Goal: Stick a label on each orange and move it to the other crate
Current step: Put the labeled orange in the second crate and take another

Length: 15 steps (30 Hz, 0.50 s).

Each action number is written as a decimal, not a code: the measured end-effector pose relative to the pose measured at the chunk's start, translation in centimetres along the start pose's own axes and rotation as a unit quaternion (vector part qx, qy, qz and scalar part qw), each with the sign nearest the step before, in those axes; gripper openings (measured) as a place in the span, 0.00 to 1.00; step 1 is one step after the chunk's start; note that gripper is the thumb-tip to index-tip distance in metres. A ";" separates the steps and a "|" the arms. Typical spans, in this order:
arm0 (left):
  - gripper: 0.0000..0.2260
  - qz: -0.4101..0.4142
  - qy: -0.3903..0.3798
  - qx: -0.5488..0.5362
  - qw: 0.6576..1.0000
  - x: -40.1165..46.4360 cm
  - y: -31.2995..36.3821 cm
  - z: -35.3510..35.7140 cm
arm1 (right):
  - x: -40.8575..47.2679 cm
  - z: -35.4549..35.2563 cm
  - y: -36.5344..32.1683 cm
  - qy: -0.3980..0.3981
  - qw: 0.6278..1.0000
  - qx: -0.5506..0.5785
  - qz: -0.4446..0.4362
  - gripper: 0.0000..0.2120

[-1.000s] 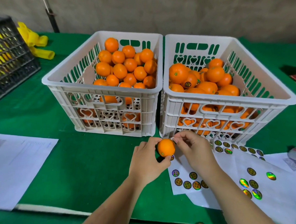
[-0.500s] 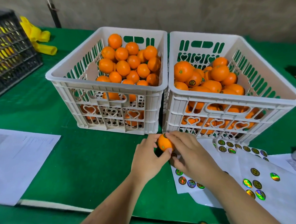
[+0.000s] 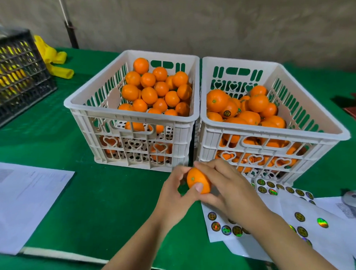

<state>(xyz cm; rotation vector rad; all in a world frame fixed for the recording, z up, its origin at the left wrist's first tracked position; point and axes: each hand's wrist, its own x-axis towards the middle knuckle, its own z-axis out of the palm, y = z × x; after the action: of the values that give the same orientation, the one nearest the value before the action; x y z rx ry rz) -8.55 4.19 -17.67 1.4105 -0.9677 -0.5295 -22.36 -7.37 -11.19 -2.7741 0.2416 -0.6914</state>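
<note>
Rough grey-beige wall [image 3: 199, 22] behind, green cloth-covered table [image 3: 111, 203], thin pole [image 3: 65, 19] leaning at left, dim even light

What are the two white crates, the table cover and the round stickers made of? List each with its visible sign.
White crates: moulded plastic, semi-matt; slotted walls and heart cut-outs.
Table cover: green cloth, probably felt-like; matt, soft folds.
Round stickers: likely holographic foil on white backing paper; rainbow glints.
</note>
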 end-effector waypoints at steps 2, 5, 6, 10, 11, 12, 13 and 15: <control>0.12 0.067 -0.001 -0.012 0.998 1.1 3.2 -0.9 | 1.4 -2.5 0.2 0.054 0.998 0.013 -0.006 0.34; 0.06 0.155 0.021 0.054 0.986 4.5 8.3 -3.6 | 4.3 -6.7 1.7 0.163 0.984 0.024 0.064 0.36; 0.04 0.182 0.037 0.086 0.979 5.9 9.8 -4.7 | 5.4 -7.8 2.4 0.193 0.977 0.008 0.094 0.36; 0.04 0.240 0.076 0.232 0.940 12.2 13.4 -8.7 | 9.2 -8.8 5.2 0.164 0.960 -0.129 0.185 0.35; 0.04 0.203 0.077 0.277 0.936 14.0 13.9 -9.6 | 10.1 -8.6 5.5 0.127 0.963 -0.138 0.195 0.34; 0.05 0.152 0.068 0.328 0.930 15.8 14.0 -10.5 | 10.8 -8.4 5.7 0.100 0.965 -0.131 0.204 0.33; 0.06 0.103 0.041 0.386 0.916 17.6 14.0 -11.5 | 11.1 -8.2 5.8 0.089 0.966 -0.123 0.209 0.32; 0.07 0.015 -0.056 0.496 0.866 20.7 13.7 -13.0 | 11.2 -7.7 5.8 0.095 0.963 -0.149 0.204 0.28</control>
<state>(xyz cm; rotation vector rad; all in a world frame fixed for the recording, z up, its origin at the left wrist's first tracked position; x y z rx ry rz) 10.01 -3.14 2.03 2.2823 -1.4528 -0.0446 -16.83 -17.13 -1.55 -2.7851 1.0008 -0.8651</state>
